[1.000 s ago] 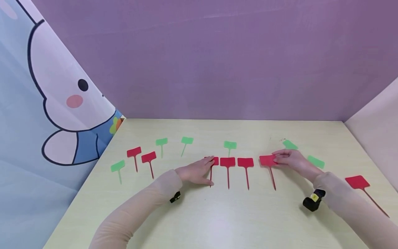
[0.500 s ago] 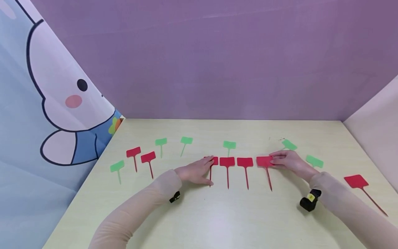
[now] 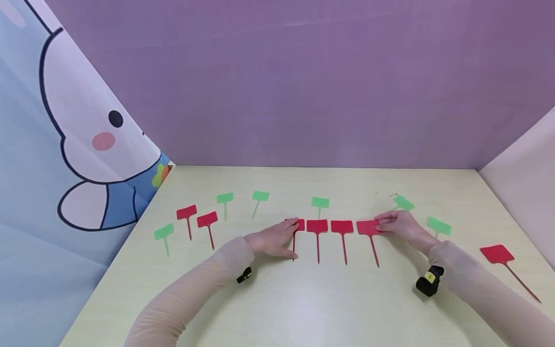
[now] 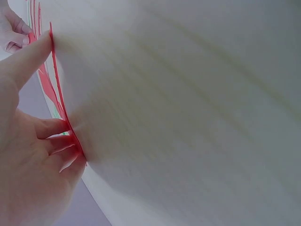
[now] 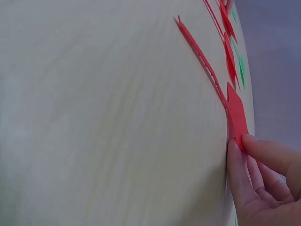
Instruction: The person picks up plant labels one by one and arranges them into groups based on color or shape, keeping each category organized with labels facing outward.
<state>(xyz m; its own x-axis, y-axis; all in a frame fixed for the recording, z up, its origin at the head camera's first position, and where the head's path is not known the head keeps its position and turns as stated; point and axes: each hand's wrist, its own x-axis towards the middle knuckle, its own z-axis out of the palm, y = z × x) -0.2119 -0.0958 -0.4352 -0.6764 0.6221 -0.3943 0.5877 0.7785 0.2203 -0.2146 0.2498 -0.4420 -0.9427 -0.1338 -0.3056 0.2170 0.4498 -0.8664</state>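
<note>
Four red plant labels lie in a row on the pale table. My left hand rests flat on the leftmost red label, with the fingers pressing on it. Two more red labels follow to the right. My right hand pinches the right edge of the fourth red label, whose stake points toward me. The right wrist view shows the thumb on top of that label's head.
Green labels lie behind and beside the row. Two red labels lie at the left and one at the far right. Purple wall behind, cartoon curtain on the left.
My right hand has slid its red label leftward, closing the gap to the third label. The left hand has stayed put.
</note>
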